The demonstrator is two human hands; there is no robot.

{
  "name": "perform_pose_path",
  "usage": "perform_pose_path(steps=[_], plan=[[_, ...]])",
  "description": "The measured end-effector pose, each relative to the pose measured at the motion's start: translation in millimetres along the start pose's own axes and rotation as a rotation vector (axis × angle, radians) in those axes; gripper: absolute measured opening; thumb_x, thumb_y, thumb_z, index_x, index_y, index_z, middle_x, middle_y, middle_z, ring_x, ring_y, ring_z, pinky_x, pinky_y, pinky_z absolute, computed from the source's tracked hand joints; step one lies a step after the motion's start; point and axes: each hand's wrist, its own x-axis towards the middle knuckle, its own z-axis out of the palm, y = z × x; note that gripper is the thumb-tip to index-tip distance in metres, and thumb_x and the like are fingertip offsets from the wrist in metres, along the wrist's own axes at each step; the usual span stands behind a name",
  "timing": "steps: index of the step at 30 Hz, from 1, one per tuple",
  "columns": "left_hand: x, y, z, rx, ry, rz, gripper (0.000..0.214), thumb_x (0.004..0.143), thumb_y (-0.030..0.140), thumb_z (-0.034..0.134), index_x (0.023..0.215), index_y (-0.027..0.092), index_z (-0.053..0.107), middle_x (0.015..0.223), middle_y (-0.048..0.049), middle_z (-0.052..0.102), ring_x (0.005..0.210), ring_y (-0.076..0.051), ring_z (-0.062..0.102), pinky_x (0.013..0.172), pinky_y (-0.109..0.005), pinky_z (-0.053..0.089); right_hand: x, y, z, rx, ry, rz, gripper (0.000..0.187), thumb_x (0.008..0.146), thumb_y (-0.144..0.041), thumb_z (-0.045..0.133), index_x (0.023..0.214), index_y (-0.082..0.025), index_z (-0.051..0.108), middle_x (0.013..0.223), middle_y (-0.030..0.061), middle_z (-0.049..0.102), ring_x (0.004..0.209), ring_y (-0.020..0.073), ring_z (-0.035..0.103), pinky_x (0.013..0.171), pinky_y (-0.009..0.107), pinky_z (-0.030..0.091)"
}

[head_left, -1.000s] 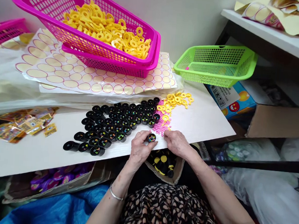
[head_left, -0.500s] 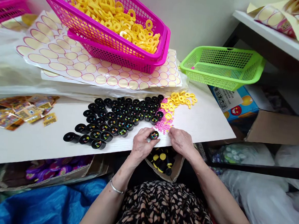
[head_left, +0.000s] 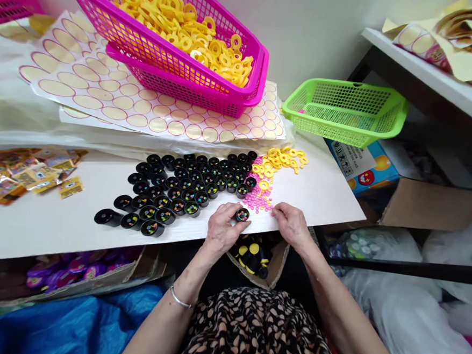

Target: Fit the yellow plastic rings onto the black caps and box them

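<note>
My left hand (head_left: 223,226) is closed around a small black cup (head_left: 242,214) at the table's front edge; colourful bits show inside it. To its right, my right hand (head_left: 290,222) has its fingers pinched together beside the scattered pink beads (head_left: 258,200). Whatever lies between those fingertips is too small to make out. Rows of similar black cups (head_left: 192,209), several with coloured bits in them, stand to the left of the beads. Yellow rings (head_left: 280,159) lie just behind the beads.
A pink basket (head_left: 159,50) full of yellow rings sits on sticker sheets (head_left: 130,105) at the back. A green basket (head_left: 344,133) stands back right. Foil packets (head_left: 38,171) lie at left. Below the edge is a carton (head_left: 280,264) of black-and-yellow pieces.
My right hand has shifted slightly right, away from the cup and to the edge of the beads. My left hand keeps hold of the cup. The view has turned a little.
</note>
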Motion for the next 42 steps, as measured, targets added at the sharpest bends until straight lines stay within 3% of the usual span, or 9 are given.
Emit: perform_pose_path(steps=[7,12,16,20,27,39,42], plan=[[-1,-1,1.2,0.013,-0.011,-0.025,0.033,0.065,0.024,0.072,0.096,0.02,0.063,0.093,-0.0048,0.064,0.089,-0.02,0.058,0.079,-0.034,0.048,-10,-10,5,-0.069,0.079,-0.127,0.019,0.085,-0.021,0.041,0.084,-0.019,0.059,0.084,0.0049,0.058,0.079,0.0168,0.054,0.068,0.025,0.038],[-1,3,0.7,0.013,-0.016,-0.011,0.029,0.067,0.024,0.07,0.096,0.021,0.063,0.09,-0.0037,0.065,0.084,-0.019,0.058,0.077,-0.033,0.047,-9,-40,5,0.061,0.113,-0.41,0.023,0.09,-0.023,0.037,0.087,-0.018,0.059,0.082,0.0056,0.056,0.081,0.0169,0.05,0.073,0.027,0.037],[0,6,-1.2,0.031,-0.037,-0.001,0.029,0.068,0.015,0.064,0.096,0.021,0.063,0.087,-0.0023,0.065,0.083,-0.019,0.056,0.076,-0.032,0.046,-1,-59,7,-0.074,0.049,-0.541,0.025,0.089,-0.02,0.038,0.084,-0.017,0.062,0.08,0.006,0.056,0.08,0.018,0.047,0.073,0.028,0.035],[0,8,-2.3,0.017,-0.037,0.008,0.03,0.067,0.013,0.063,0.096,0.02,0.063,0.086,-0.0024,0.065,0.082,-0.019,0.055,0.076,-0.032,0.045,2,-64,7,-0.21,-0.01,-0.571,0.025,0.088,-0.016,0.037,0.084,-0.017,0.062,0.082,0.0063,0.056,0.08,0.0183,0.045,0.072,0.029,0.032],[0,7,-3.0,0.009,-0.036,0.016,0.026,0.067,0.01,0.061,0.091,0.02,0.063,0.085,-0.0015,0.064,0.081,-0.018,0.054,0.075,-0.031,0.044,1,-66,6,-0.249,-0.002,-0.639,0.025,0.088,-0.014,0.037,0.085,-0.015,0.061,0.08,0.007,0.055,0.078,0.0189,0.043,0.07,0.03,0.031],[-1,6,-2.4,-0.001,-0.036,0.007,0.027,0.065,0.008,0.061,0.089,0.02,0.062,0.084,-0.0011,0.063,0.081,-0.017,0.053,0.076,-0.029,0.043,1,-66,10,-0.143,0.036,-0.647,0.022,0.085,-0.01,0.04,0.078,-0.015,0.061,0.073,0.0061,0.052,0.072,0.0183,0.043,0.066,0.03,0.035],[-1,5,-2.2,0.002,-0.036,0.008,0.028,0.065,0.008,0.062,0.09,0.02,0.062,0.084,-0.0013,0.063,0.081,-0.017,0.053,0.075,-0.029,0.043,1,-65,11,-0.003,0.041,-0.615,0.021,0.084,-0.011,0.042,0.076,-0.017,0.061,0.073,0.005,0.051,0.072,0.0178,0.045,0.066,0.03,0.037]])
